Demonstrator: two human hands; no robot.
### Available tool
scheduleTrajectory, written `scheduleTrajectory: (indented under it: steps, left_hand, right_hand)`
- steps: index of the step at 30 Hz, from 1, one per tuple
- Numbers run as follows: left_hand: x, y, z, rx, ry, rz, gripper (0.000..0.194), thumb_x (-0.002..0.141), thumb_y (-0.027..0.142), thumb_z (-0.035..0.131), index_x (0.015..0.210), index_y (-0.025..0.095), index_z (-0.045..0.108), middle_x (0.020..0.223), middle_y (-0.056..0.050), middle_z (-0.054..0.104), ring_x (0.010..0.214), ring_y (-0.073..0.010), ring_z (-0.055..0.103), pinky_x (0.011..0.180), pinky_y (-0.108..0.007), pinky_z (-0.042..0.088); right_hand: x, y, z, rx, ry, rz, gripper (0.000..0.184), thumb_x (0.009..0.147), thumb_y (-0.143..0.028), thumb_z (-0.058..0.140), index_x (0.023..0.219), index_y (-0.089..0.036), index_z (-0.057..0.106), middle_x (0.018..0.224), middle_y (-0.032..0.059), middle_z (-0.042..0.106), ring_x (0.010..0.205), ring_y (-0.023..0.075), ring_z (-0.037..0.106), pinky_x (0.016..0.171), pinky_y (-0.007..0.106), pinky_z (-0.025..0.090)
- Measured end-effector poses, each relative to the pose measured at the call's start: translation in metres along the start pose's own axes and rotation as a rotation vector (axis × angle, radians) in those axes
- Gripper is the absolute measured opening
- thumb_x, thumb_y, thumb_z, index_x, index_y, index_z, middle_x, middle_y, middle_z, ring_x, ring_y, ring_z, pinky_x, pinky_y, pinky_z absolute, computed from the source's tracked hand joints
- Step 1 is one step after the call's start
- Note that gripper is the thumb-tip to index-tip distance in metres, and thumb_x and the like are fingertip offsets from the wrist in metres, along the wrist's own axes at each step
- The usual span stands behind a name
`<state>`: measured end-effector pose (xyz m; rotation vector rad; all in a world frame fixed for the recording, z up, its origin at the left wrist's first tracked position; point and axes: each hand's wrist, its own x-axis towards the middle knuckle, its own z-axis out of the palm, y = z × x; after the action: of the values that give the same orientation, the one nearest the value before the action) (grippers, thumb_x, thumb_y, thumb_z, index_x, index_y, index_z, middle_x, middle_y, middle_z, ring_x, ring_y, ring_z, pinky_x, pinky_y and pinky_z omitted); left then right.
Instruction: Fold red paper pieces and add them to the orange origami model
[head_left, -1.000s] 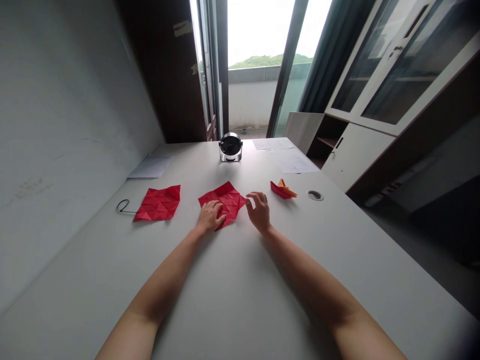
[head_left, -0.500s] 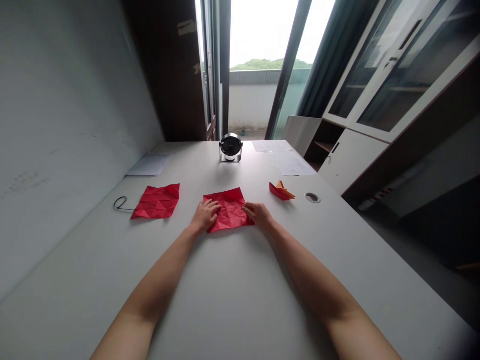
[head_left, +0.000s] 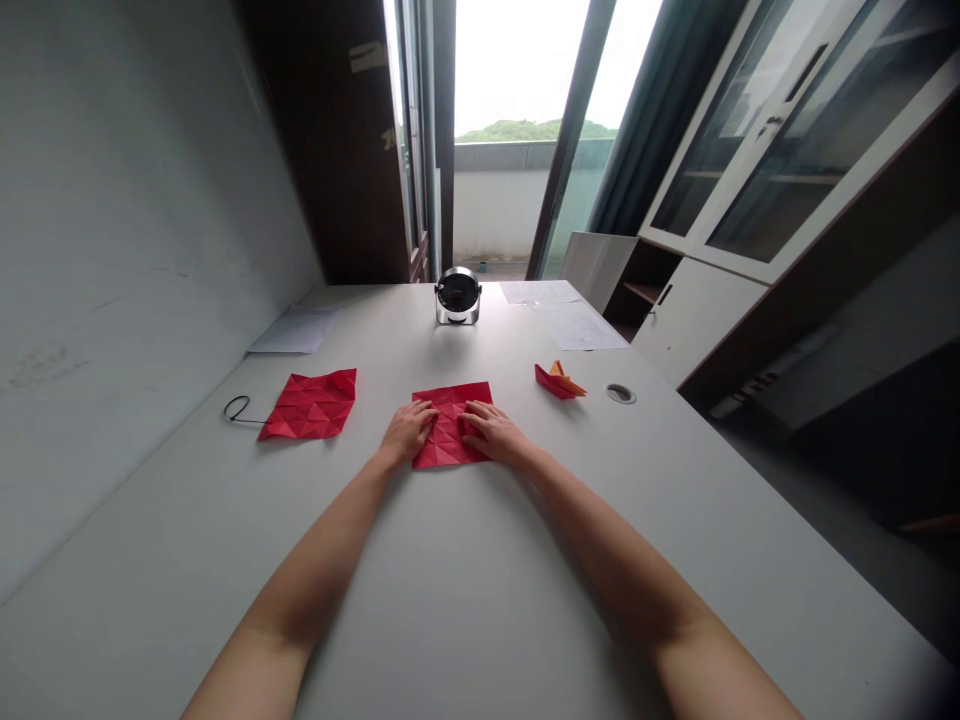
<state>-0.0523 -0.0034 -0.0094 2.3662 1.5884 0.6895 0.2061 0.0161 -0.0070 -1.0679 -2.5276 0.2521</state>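
A: What lies in front of the person?

B: A creased red sheet [head_left: 448, 430] lies flat, near the middle of a white table [head_left: 450, 600]. Its creases form triangles and squares.

A: And the hands?

B: Two bare hands, palms down. The left hand [head_left: 407, 432] rests on the sheet's left edge, fingers loosely extended. The right hand [head_left: 495, 432] covers part of the right side, its fingers slightly bent and its thumb apart from them. Both are partly open and touch the paper without closing around it. A strip of red shows between them.

A: What is to the left?

B: A second red sheet [head_left: 311, 405], also creased, with its corners a little raised. A thin black loop [head_left: 234, 418] lies just beside it, its tail reaching the paper's lower left corner. Farther back, white paper [head_left: 296, 330] lies by the wall.

A: And to the right?

B: A folded red and orange paper piece [head_left: 559, 381], pointed at its ends, then a round hole [head_left: 620, 393] set into the tabletop.

A: Anything at the far end?

B: A round black device [head_left: 457, 292] on a metal stand, more white pages [head_left: 581, 326] to its right, and a bright glass door [head_left: 510, 200] beyond
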Motion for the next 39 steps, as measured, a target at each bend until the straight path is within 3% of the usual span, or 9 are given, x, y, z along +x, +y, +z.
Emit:
scheduleTrajectory:
  steps: [5, 13, 23, 32, 39]
  left_hand:
    - [-0.003, 0.007, -0.001, 0.032, -0.070, 0.008, 0.056, 0.091, 0.053, 0.053, 0.141, 0.027, 0.052, 0.154, -0.008, 0.044, 0.144, -0.0286, 0.036, 0.121, -0.052, 0.023]
    - [0.000, 0.007, 0.007, 0.106, -0.105, -0.115, 0.068, 0.088, 0.062, 0.052, 0.146, 0.028, 0.045, 0.160, -0.009, 0.033, 0.149, -0.0323, 0.026, 0.121, -0.055, 0.015]
    - [-0.002, 0.014, -0.002, 0.070, 0.040, -0.075, 0.044, 0.089, 0.045, 0.058, 0.129, 0.025, 0.060, 0.141, -0.009, 0.056, 0.132, -0.0299, 0.047, 0.115, -0.048, 0.032]
    - [-0.003, 0.013, -0.008, -0.112, 0.100, -0.070, 0.018, 0.085, 0.021, 0.057, 0.097, 0.026, 0.070, 0.108, -0.004, 0.069, 0.109, -0.0242, 0.060, 0.100, -0.040, 0.048]
    - [-0.003, 0.019, -0.012, -0.270, 0.279, -0.130, 0.015, 0.087, 0.023, 0.054, 0.093, 0.023, 0.068, 0.099, -0.004, 0.068, 0.095, -0.0198, 0.063, 0.090, -0.035, 0.051]
  right_hand:
    - [-0.001, 0.003, 0.002, -0.023, -0.082, 0.072, 0.063, 0.093, -0.057, 0.054, 0.149, -0.029, 0.045, 0.159, 0.0094, 0.035, 0.148, 0.0306, 0.028, 0.120, 0.049, 0.025]
    - [0.001, -0.001, 0.002, -0.034, -0.004, 0.105, 0.058, 0.091, -0.056, 0.057, 0.142, -0.028, 0.052, 0.150, 0.0097, 0.047, 0.141, 0.0291, 0.038, 0.115, 0.046, 0.031]
    - [0.002, -0.007, -0.002, -0.030, 0.089, 0.116, 0.055, 0.086, -0.050, 0.067, 0.135, -0.028, 0.057, 0.125, 0.0097, 0.062, 0.116, 0.0272, 0.053, 0.102, 0.042, 0.038]
    - [0.004, -0.001, 0.002, -0.022, 0.160, 0.166, 0.012, 0.088, -0.030, 0.065, 0.099, -0.024, 0.069, 0.103, 0.0069, 0.066, 0.102, 0.0246, 0.055, 0.093, 0.038, 0.040]
    - [0.005, 0.001, -0.001, 0.059, 0.286, 0.156, 0.008, 0.088, -0.029, 0.063, 0.088, -0.023, 0.067, 0.099, 0.0057, 0.068, 0.099, 0.0233, 0.055, 0.092, 0.037, 0.041]
